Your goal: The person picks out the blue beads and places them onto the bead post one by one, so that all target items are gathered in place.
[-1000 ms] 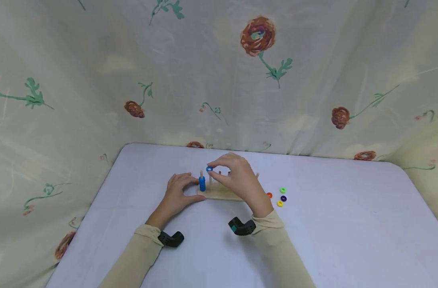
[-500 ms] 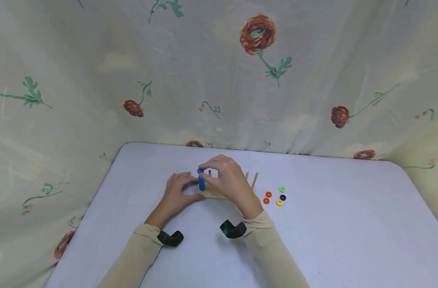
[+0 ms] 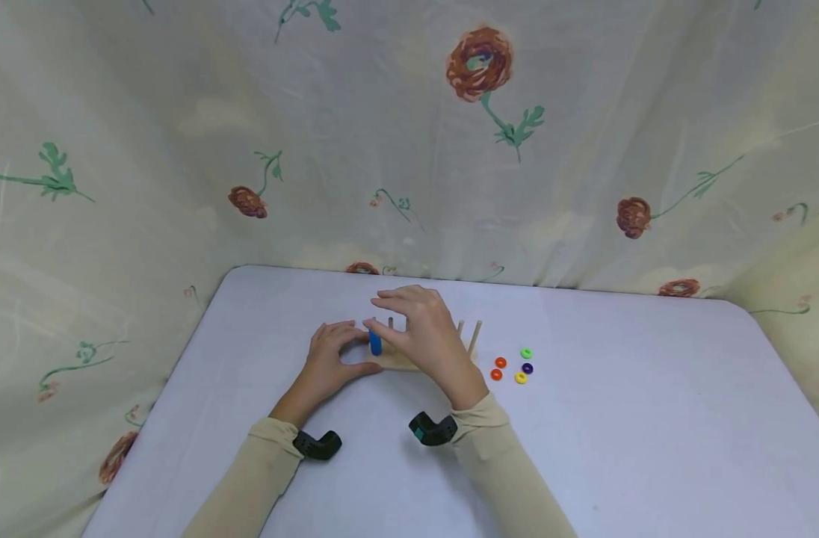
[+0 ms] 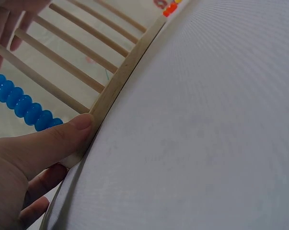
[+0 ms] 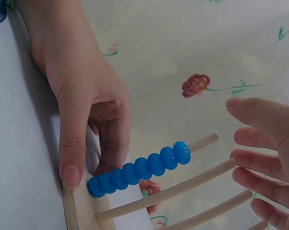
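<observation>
A wooden peg stand (image 3: pixel 399 363) with several upright pegs lies on the white table. My left hand (image 3: pixel 330 356) grips its left end, thumb on the front edge and fingers behind. Several blue beads (image 5: pixel 139 168) are stacked on the end peg, whose bare tip (image 5: pixel 204 143) sticks out above the top bead. My right hand (image 3: pixel 426 332) hovers by the peg tops, fingers spread and apart from the beads, holding nothing. In the right wrist view the other visible pegs carry no beads.
Right of the stand lie loose rings on the tabletop: two orange rings (image 3: pixel 501 362), a green ring (image 3: pixel 527 353), a purple ring (image 3: pixel 527 368) and a yellow ring (image 3: pixel 521 378). A flowered curtain (image 3: pixel 342 134) hangs behind the table.
My right hand has moved left with a blue bead to the end peg and let it go there; its fingers have spread. The left hand has stayed on the stand.
</observation>
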Demonstrator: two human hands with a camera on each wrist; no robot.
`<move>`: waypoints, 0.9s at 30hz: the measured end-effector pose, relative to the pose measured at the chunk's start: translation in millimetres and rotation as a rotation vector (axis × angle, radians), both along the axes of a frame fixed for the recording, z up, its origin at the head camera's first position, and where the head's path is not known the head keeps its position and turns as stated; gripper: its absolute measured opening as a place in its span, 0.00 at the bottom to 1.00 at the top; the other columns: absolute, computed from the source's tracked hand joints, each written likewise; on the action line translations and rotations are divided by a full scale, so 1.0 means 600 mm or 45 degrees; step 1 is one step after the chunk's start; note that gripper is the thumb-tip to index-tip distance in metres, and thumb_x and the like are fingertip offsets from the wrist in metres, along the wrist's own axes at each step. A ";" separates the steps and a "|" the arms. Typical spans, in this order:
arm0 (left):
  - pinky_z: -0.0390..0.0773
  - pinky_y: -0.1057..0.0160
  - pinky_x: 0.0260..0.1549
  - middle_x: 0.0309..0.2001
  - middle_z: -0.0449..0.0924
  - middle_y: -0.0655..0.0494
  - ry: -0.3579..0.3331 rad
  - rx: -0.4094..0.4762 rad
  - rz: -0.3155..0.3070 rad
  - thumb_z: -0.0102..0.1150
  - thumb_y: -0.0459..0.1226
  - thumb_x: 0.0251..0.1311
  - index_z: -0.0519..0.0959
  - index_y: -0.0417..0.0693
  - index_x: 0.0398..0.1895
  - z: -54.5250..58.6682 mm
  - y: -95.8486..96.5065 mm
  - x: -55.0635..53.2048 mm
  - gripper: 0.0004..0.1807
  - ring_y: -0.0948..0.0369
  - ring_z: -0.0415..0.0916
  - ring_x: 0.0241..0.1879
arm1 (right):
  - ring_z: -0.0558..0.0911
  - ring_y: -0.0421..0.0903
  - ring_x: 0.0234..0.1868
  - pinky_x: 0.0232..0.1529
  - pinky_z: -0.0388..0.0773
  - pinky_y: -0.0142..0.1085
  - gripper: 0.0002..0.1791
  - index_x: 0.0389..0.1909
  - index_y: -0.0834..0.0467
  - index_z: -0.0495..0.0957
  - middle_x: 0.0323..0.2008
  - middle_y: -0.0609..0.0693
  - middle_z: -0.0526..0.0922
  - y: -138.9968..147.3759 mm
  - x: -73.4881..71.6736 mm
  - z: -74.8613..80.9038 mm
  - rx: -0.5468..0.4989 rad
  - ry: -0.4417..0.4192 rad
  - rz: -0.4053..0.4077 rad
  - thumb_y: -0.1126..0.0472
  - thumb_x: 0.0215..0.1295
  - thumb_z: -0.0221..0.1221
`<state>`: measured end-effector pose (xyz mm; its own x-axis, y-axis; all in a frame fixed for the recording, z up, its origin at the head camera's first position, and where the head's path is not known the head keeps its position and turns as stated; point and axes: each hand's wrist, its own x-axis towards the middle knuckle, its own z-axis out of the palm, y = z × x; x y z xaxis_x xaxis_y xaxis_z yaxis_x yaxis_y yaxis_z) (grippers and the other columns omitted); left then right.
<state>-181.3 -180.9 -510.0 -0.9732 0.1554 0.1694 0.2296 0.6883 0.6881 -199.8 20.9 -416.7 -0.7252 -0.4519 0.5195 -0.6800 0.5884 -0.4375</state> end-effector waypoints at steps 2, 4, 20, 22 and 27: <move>0.43 0.36 0.81 0.63 0.83 0.48 -0.007 -0.007 0.003 0.81 0.48 0.50 0.84 0.48 0.55 0.000 0.000 0.000 0.29 0.47 0.65 0.75 | 0.84 0.49 0.60 0.68 0.76 0.50 0.20 0.52 0.54 0.88 0.55 0.49 0.89 0.001 0.001 0.000 -0.009 0.000 -0.012 0.48 0.64 0.71; 0.42 0.36 0.81 0.63 0.83 0.48 -0.012 -0.008 0.003 0.81 0.48 0.50 0.84 0.48 0.56 0.000 0.000 0.000 0.30 0.47 0.65 0.75 | 0.84 0.49 0.60 0.68 0.76 0.50 0.20 0.52 0.54 0.88 0.55 0.49 0.89 0.002 0.001 0.000 -0.016 -0.003 -0.014 0.48 0.64 0.71; 0.43 0.36 0.81 0.63 0.82 0.46 -0.023 -0.016 -0.001 0.81 0.47 0.50 0.84 0.47 0.56 0.000 0.006 0.002 0.30 0.46 0.65 0.75 | 0.81 0.51 0.65 0.71 0.72 0.55 0.24 0.55 0.55 0.87 0.59 0.51 0.87 0.017 0.004 0.000 -0.002 -0.034 -0.033 0.46 0.63 0.71; 0.43 0.36 0.81 0.64 0.82 0.45 -0.028 -0.008 -0.004 0.81 0.47 0.50 0.84 0.46 0.55 -0.001 0.007 0.004 0.30 0.46 0.65 0.75 | 0.77 0.52 0.69 0.73 0.69 0.58 0.28 0.58 0.55 0.85 0.63 0.52 0.84 0.026 0.007 0.002 -0.002 -0.050 -0.041 0.44 0.62 0.71; 0.42 0.37 0.81 0.66 0.80 0.45 -0.039 0.027 -0.009 0.81 0.48 0.50 0.84 0.47 0.56 -0.001 0.004 0.004 0.30 0.46 0.65 0.75 | 0.71 0.54 0.74 0.79 0.57 0.61 0.33 0.64 0.55 0.80 0.68 0.54 0.79 0.060 0.011 0.004 0.024 -0.048 -0.079 0.42 0.62 0.71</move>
